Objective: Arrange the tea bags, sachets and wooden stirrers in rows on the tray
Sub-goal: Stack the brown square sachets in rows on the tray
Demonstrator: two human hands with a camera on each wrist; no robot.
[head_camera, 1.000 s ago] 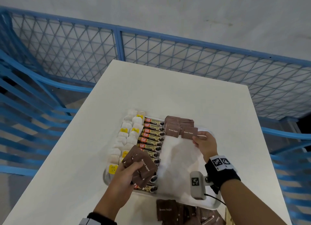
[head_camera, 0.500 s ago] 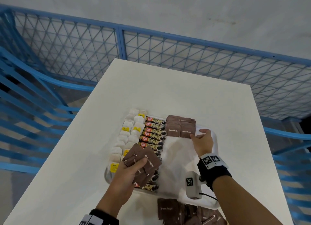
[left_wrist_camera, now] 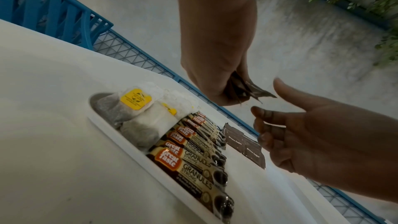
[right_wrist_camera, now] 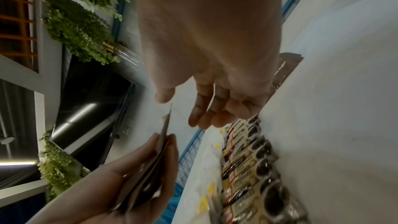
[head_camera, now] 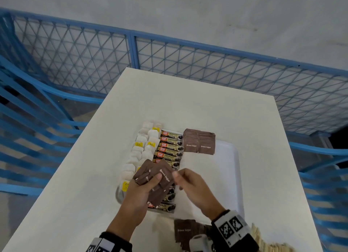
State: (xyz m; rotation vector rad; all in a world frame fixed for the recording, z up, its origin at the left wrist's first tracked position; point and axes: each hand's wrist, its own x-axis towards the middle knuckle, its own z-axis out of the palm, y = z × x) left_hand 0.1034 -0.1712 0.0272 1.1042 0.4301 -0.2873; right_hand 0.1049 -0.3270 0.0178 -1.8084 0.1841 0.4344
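1. White tray (head_camera: 230, 157) sits on the white table (head_camera: 188, 104), long axis running near-far.
2. Tray contents, left to right: two columns of tea bags (head_camera: 146, 148) with yellow tags; one column of coffee granule sticks (head_camera: 170, 151), each stick lying left-right, column running near-far; brown sugar sachets (head_camera: 199, 142) overlapped in two short stacks at the far end, print facing up and readable from the near side. Right part of the tray is bare.
3. Off the tray, near table edge: loose pile of brown sugar sachets (head_camera: 185, 231), and wooden stirrers (head_camera: 263, 242) at the near right, partly cut off by the frame.
4. Left hand (head_camera: 140, 193) hovers over the near-left part of the tray and grips a fanned bundle of sachets (head_camera: 156, 176), thumb on top, fingers under. Bundle tilts up, far-right corner highest.
5. Right hand (head_camera: 195, 187) is just right of the bundle, empty, fingers loosely extended, thumb and fingertips (left_wrist_camera: 261, 113) near the bundle's right edge. Can't tell whether they're touching it.
6. Both wrists wear black bands with tag markers (head_camera: 230, 226).
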